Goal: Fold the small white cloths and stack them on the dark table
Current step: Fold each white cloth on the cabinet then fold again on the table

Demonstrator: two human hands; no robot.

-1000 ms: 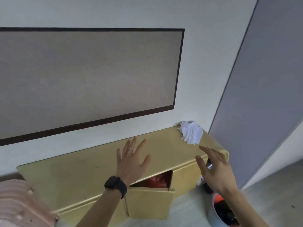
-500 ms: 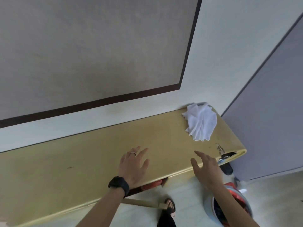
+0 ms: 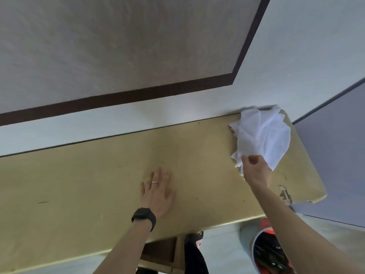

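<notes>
Right hand (image 3: 254, 171) is pinching the near edge of the white cloths (image 3: 260, 135), likely to draw one free for folding; left hand (image 3: 158, 192), well apart, is lying flat and released on the tabletop (image 3: 88, 175), probably bracing.

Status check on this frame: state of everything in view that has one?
white cloths: unfolded, crumpled heap at the far right end of the table top, none stacked.
right hand: pinches the heap's near edge.
left hand: fingers straight, palm down on or just above the table top.
cabinet door: swung open under the table top.
bucket: uncovered, red and dark contents.
</notes>
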